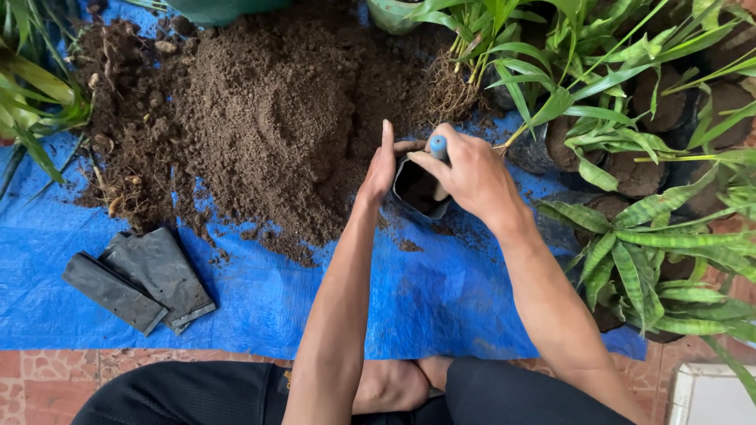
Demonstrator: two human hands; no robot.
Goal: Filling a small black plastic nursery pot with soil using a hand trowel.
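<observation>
My left hand (383,167) holds the rim of a small black plastic grow bag (417,189) that stands open on the blue tarp (260,295). My right hand (470,175) grips a tool with a blue handle (438,146), its lower end down inside the bag. Dark soil shows in the bag's mouth. A large heap of brown soil (283,118) lies just beyond and left of the bag.
Flat empty black bags (138,279) lie on the tarp at the left. Green leafy plants in black bags (630,157) crowd the right side. Loose roots and clods (126,102) sit at the heap's left. Tiled floor (47,378) runs along the front.
</observation>
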